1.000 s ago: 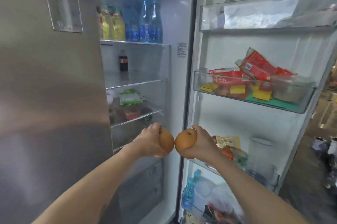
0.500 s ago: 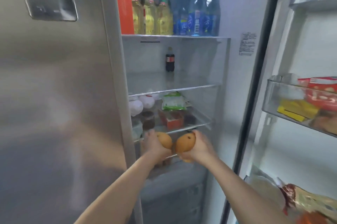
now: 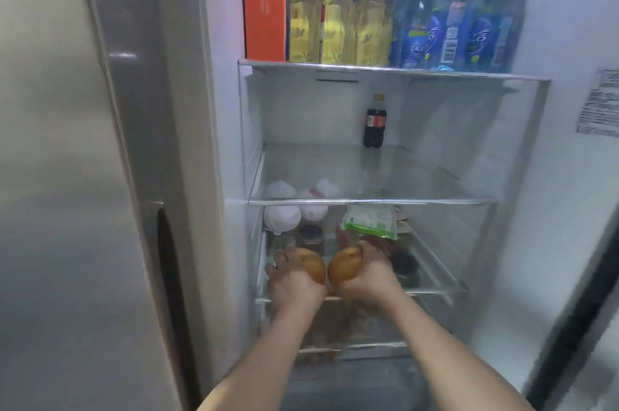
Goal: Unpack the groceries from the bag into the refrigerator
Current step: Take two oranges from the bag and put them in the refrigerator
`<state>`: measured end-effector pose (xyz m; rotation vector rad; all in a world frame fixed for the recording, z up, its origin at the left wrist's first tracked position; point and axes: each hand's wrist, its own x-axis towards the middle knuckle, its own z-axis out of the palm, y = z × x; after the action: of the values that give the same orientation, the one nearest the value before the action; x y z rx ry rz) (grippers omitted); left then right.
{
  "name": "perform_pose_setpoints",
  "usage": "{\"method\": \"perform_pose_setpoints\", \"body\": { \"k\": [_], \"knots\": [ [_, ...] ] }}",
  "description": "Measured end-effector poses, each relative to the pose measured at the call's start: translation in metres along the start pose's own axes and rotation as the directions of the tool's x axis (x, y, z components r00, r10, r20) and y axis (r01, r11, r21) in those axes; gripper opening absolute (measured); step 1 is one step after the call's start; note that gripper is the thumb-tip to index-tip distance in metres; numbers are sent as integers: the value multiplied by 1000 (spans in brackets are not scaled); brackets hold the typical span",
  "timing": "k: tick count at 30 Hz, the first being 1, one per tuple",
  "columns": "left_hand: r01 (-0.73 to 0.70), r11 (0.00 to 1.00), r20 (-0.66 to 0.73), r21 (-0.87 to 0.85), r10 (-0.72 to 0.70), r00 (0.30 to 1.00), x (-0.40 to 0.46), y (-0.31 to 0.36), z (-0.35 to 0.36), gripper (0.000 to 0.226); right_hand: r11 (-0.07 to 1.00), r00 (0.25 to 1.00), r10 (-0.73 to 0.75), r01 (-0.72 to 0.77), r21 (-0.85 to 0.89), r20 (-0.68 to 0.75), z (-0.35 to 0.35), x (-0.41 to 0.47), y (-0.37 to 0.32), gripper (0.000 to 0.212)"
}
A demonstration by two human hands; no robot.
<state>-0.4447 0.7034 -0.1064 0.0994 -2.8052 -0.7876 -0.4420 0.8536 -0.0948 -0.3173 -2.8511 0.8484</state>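
Note:
The refrigerator stands open before me. My left hand (image 3: 294, 280) grips a round brown-yellow fruit (image 3: 313, 265), and my right hand (image 3: 366, 276) grips a second one (image 3: 345, 268). Both fruits sit side by side, nearly touching, at the front edge of the lower glass shelf (image 3: 435, 290). The grocery bag is out of view.
On that lower shelf lie white round items (image 3: 281, 218), a green packet (image 3: 370, 221) and dark jars (image 3: 405, 265). The middle shelf (image 3: 418, 176) holds one small cola bottle (image 3: 375, 121). Yellow (image 3: 338, 28) and blue bottles (image 3: 452, 25) and an orange box (image 3: 264, 2) fill the top. A closed steel door (image 3: 67, 176) is left.
I have come closer to the fridge interior. Both hands, each with its fruit, have moved forward from mid-air to the lower shelf's front edge. The door bins have left view.

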Motion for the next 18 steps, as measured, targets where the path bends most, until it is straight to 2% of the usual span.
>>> {"method": "perform_pose_setpoints", "body": {
  "k": [1, 2, 3, 4, 7, 10, 13, 16, 18],
  "knots": [
    [43, 999, -11, -1, -43, 999, 10, 3, 5, 82, 1000, 999, -18, 18, -6, 35, -2, 10, 2, 57],
    [81, 997, -25, -9, -81, 996, 19, 6, 9, 77, 997, 997, 8, -13, 79, 71, 1, 22, 4, 83],
    [101, 995, -41, -13, -101, 994, 28, 7, 13, 74, 1000, 1000, 7, -7, 30, 16, 4, 32, 4, 99],
    [103, 995, -49, -10, -103, 993, 36, 8, 16, 73, 999, 1000, 19, -19, 50, 1, 4, 40, 1, 106],
    [78, 997, -39, 29, -77, 996, 55, 8, 25, 83, 992, 998, -38, 32, 123, 49, 12, 62, -2, 102],
    [99, 995, -47, 10, -99, 994, 70, 6, 27, 94, 993, 997, -67, 62, 103, 45, 25, 89, -7, 101],
    [63, 997, -58, 49, -60, 997, 85, 1, 25, 90, 981, 990, -135, 129, 144, 32, 34, 110, -8, 99],
    [8, 999, -10, -52, -9, 1000, 96, -10, 22, 92, 943, 963, -267, 255, 212, 27, 35, 123, -3, 91],
    [-31, 989, -32, -141, 26, 999, 98, -18, 22, 89, 913, 939, -341, 318, 255, 49, 32, 126, 1, 90]
  ]
}}
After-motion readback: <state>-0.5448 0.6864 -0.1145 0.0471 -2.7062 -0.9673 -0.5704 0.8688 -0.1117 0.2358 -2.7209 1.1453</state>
